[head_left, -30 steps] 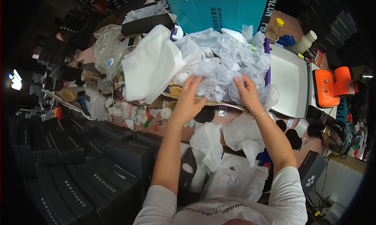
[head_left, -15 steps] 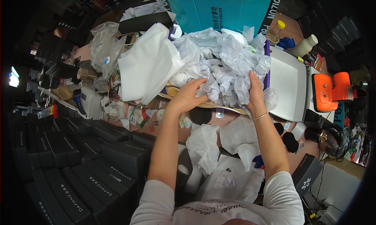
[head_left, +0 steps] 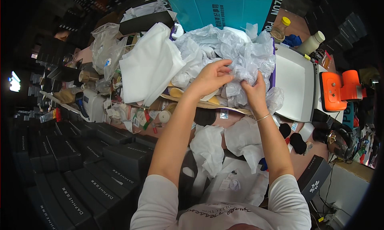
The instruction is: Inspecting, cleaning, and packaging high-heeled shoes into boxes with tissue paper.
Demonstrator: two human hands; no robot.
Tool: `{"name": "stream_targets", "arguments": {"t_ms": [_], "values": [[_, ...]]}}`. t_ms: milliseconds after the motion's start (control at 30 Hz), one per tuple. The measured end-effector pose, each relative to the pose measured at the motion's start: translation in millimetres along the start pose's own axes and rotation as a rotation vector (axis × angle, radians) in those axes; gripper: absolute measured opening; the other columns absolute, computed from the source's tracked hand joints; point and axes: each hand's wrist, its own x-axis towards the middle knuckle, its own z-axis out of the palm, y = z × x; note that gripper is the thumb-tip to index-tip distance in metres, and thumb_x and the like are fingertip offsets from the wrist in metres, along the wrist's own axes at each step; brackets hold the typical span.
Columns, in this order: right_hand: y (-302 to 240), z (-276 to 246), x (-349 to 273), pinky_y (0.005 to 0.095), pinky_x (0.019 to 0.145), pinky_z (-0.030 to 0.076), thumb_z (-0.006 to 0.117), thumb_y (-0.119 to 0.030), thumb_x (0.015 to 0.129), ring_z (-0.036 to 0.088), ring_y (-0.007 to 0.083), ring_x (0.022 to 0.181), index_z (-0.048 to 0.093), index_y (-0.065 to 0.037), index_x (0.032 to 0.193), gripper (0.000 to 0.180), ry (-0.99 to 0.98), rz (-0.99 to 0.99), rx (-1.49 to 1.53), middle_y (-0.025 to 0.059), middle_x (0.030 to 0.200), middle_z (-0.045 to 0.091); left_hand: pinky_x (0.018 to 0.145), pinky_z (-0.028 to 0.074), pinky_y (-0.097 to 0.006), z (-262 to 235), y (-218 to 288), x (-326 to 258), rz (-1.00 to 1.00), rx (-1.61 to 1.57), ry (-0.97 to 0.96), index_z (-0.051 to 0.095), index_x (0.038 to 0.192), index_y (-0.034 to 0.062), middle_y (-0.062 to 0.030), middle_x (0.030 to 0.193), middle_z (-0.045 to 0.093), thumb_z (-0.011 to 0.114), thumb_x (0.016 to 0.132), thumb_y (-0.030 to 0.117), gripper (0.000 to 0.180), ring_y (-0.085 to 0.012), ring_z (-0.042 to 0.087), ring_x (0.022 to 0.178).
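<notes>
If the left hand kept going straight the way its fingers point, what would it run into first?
The left hand points up and right into the crumpled clear plastic bags, which its fingers already touch. Beyond the pile stands the teal box, though depth is unclear.

A shop stockroom or packing area: rows of black shoe boxes (head_left: 80, 158) fill the left, and the cluttered table (head_left: 308, 158) holds heaps of white wrapping bags (head_left: 240, 54) beside an orange label machine (head_left: 338, 90).

Bright, even overhead light fills the centre of the frame; the left side falls dim. Fisheye bending curves the edges, corners go black, and focus stays sharp.
</notes>
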Motion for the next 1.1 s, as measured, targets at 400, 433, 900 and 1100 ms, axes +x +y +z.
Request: {"name": "stream_targets", "arguments": {"t_ms": [400, 433, 900, 1100], "values": [[-1, -19, -10, 0.0306, 0.084, 0.05, 0.054, -0.006, 0.08, 0.06, 0.018, 0.097, 0.05, -0.003, 0.119, 0.04, 0.189, 0.209, 0.715, 0.0073, 0.111, 0.059, 0.084, 0.05, -0.041, -25, -35, -12, -0.284, 1.227, -0.211, 0.068, 0.104, 0.0055, -0.0154, 0.103, 0.067, 0.066, 0.076, 0.019, 0.031, -0.0312, 0.064, 0.097], [0, -20, -9, 0.0305, 0.082, 0.051, 0.053, -0.006, 0.08, 0.061, 0.0178, 0.096, 0.051, -0.003, 0.118, 0.039, 0.221, 0.205, 0.733, 0.0072, 0.11, 0.059, 0.083, 0.05, -0.041, -29, -35, -14, -0.298, 1.239, -0.188, 0.068, 0.105, 0.0063, -0.015, 0.103, 0.067, 0.069, 0.076, 0.02, 0.032, -0.0308, 0.064, 0.097], [7, -28, -14, 0.0301, 0.05, 0.043, 0.052, -0.026, 0.081, 0.057, 0.0174, 0.066, 0.058, -0.008, 0.103, 0.029, 0.148, 0.303, 0.981, 0.0045, 0.085, 0.062, 0.078, 0.051, -0.044, -28, -54, -19, -0.339, 1.266, 0.075, 0.055, 0.111, 0.0051, -0.0195, 0.103, 0.064, 0.079, 0.068, 0.023, 0.053, -0.0354, 0.063, 0.098], [9, -33, -12, 0.031, 0.05, 0.043, 0.051, -0.027, 0.082, 0.057, 0.0174, 0.066, 0.058, -0.009, 0.104, 0.029, 0.125, 0.297, 0.983, 0.0042, 0.085, 0.062, 0.081, 0.049, -0.044, -25, -41, -35, -0.147, 1.297, 0.206, 0.058, 0.109, 0.0036, -0.0174, 0.097, 0.061, 0.078, 0.069, 0.023, 0.049, -0.0347, 0.059, 0.097]]}}
